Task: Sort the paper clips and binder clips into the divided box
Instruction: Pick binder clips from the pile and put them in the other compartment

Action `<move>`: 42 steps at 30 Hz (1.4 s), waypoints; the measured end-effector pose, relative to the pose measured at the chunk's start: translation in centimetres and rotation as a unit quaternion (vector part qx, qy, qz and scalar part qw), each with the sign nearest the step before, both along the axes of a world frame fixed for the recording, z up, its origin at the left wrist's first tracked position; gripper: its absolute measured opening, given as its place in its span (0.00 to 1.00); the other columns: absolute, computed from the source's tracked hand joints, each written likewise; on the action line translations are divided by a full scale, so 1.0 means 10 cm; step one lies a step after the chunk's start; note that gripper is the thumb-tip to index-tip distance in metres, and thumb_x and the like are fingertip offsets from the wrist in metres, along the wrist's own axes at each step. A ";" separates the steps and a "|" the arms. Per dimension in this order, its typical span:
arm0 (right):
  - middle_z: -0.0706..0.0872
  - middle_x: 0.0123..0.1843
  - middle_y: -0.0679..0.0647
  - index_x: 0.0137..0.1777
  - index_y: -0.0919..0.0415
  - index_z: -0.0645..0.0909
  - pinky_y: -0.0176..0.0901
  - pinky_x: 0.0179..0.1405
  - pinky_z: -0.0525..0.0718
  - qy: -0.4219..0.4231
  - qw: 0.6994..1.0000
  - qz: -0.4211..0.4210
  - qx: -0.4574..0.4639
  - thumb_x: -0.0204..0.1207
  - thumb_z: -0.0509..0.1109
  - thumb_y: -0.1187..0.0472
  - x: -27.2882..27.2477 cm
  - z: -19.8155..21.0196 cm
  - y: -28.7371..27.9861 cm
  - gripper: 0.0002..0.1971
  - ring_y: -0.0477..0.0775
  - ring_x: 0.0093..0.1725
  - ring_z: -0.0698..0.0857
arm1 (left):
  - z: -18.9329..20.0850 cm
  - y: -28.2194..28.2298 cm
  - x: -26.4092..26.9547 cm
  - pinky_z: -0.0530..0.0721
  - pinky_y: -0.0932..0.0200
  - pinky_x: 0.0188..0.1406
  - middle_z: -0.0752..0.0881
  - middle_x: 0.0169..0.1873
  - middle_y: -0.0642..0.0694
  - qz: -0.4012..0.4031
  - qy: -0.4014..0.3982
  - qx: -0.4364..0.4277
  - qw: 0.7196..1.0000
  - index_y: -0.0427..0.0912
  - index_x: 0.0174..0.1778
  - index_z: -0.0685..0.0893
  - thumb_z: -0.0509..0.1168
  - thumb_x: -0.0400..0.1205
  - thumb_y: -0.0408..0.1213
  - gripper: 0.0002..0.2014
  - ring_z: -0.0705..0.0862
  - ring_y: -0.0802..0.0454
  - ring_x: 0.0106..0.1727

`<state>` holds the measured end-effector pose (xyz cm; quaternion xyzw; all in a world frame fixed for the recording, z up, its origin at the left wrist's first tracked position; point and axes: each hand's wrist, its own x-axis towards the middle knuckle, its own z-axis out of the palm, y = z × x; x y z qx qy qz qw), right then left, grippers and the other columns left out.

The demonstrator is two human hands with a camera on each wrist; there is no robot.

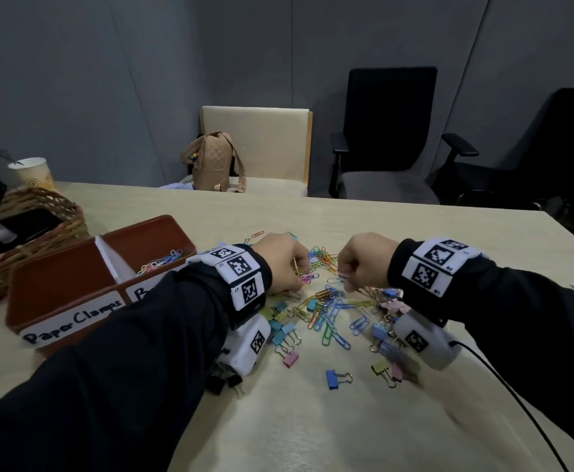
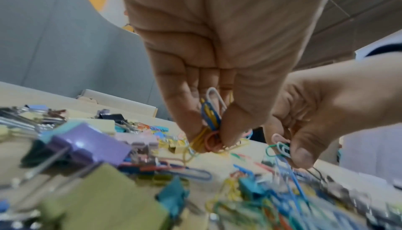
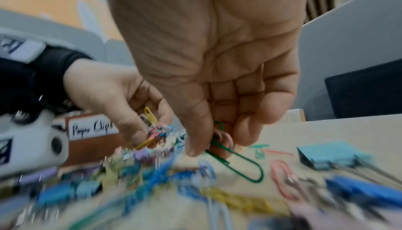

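Both hands work over a heap of coloured paper clips (image 1: 326,301) and binder clips (image 1: 284,338) spread on the pale desk (image 1: 313,430). The left hand (image 1: 282,264) has its fingers curled and pinches a bunch of paper clips (image 2: 212,123) between thumb and fingertips (yellow, blue, white and pink ones show in the left wrist view), just above the heap. The right hand (image 1: 364,260) is close beside it, also curled, pinching a few clips: a large green paper clip (image 3: 237,161) hangs from its fingers, its lower loop down among the clips on the desk, with a pink one (image 3: 226,139) held alongside.

The divided box (image 1: 74,301), reddish brown, stands at the left of the heap, partly behind the left forearm. Its far compartment (image 1: 149,243) already holds a small pile of paper clips (image 1: 163,260); the near compartment (image 1: 60,270) shows only its bare inner wall. A white label on the front reads "Paper Clamps" (image 1: 71,327), and a second label beside it is mostly hidden by the sleeve.

Loose binder clips lie nearer the person, among them a blue one (image 1: 336,379) lying apart and a pink one (image 1: 290,359). A wicker basket (image 1: 40,212) and a paper cup (image 1: 33,173) sit at the far left, and a quilted tan backpack (image 1: 214,161) rests on a chair (image 1: 272,137) beyond the desk.
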<state>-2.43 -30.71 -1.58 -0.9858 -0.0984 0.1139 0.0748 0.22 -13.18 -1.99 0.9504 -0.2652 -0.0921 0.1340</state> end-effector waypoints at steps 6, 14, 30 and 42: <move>0.83 0.29 0.49 0.33 0.55 0.81 0.36 0.30 0.77 -0.041 0.985 -0.039 0.164 0.68 0.80 0.62 0.03 0.25 0.18 0.10 0.45 0.27 0.78 | 0.14 0.30 0.00 0.83 0.66 0.30 0.87 0.35 0.50 0.078 0.028 -0.097 0.992 0.48 0.45 0.86 0.75 0.71 0.33 0.09 0.85 0.55 0.31; 0.82 0.28 0.59 0.41 0.69 0.81 0.41 0.22 0.83 -0.021 0.900 -0.071 0.430 0.72 0.76 0.72 0.16 0.27 0.75 0.05 0.54 0.23 0.81 | 0.41 0.92 -0.07 0.89 0.52 0.39 0.90 0.33 0.43 0.157 0.026 -0.189 0.969 0.44 0.43 0.86 0.76 0.72 0.30 0.08 0.87 0.49 0.29; 0.82 0.27 0.58 0.33 0.60 0.79 0.39 0.22 0.82 -0.047 0.834 -0.037 0.548 0.71 0.74 0.74 0.41 0.05 1.95 0.12 0.51 0.23 0.82 | 0.27 1.78 -0.02 0.85 0.58 0.52 0.88 0.42 0.50 0.257 -0.115 -0.116 0.952 0.49 0.46 0.84 0.75 0.71 0.31 0.12 0.87 0.53 0.45; 0.88 0.32 0.56 0.38 0.60 0.86 0.44 0.30 0.85 -0.053 0.943 -0.018 0.327 0.68 0.80 0.66 0.30 0.17 1.30 0.05 0.50 0.27 0.82 | 0.30 1.20 -0.17 0.72 0.64 0.30 0.82 0.28 0.54 0.172 -0.122 -0.126 0.969 0.48 0.32 0.82 0.74 0.72 0.45 0.08 0.79 0.59 0.31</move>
